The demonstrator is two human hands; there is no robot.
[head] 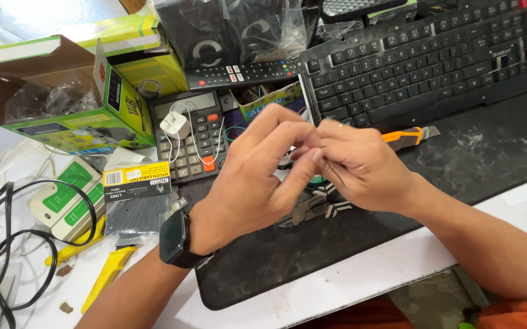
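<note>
Open green-yellow cardboard box (62, 91) far left, flaps up, crumpled clear plastic inside. Second green-yellow box (144, 52) behind it. Bag of black cable ties (136, 201) with yellow-black header label, just below the calculator. Grey calculator display (184, 105), blank. Small colourful open carton (269, 97) between calculator and keyboard.

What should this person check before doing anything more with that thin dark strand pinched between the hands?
1. Strand held by both hands: ok; left hand and right hand meet fingertip to fingertip on it.
2. Strand's far end visible: cannot tell; fingers cover it.
3. Pliers close by: ok, lying on the black mat under the hands.
4. Utility knife blade retracted: not ok, the metal tip shows.
5. Keyboard clear of the hands: ok, it sits behind them.
</note>
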